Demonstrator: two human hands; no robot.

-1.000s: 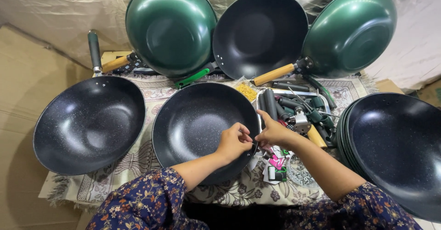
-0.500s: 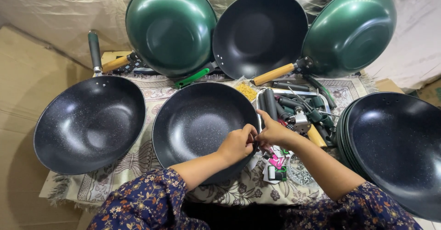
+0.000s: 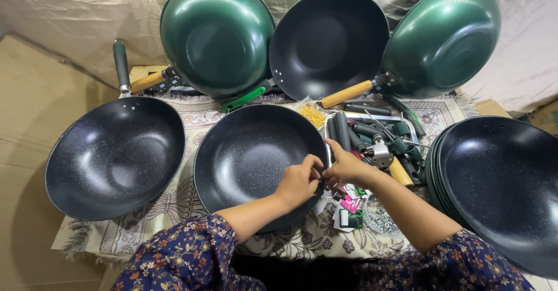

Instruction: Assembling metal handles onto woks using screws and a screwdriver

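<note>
Patterned cloth over the counter (image 3: 174, 201), woks leaning on the draped backdrop. I read this as the handle-fitting step: both hands meet at the right rim of the centre wok (image 3: 256, 157). Left hand (image 3: 299, 180) fingers pinched on the rim edge; right hand (image 3: 346, 166) curled there too (can't tell what it grips). Next move needs a handle from the tray (image 3: 372, 131).

Woks ringed around a middle wok (image 3: 253, 157) on a patterned cloth (image 3: 192, 113).
One wok (image 3: 113, 157) lies at nine o'clock, a stack of woks (image 3: 500, 186) at three, a tray of handles (image 3: 378, 134) at two.
</note>
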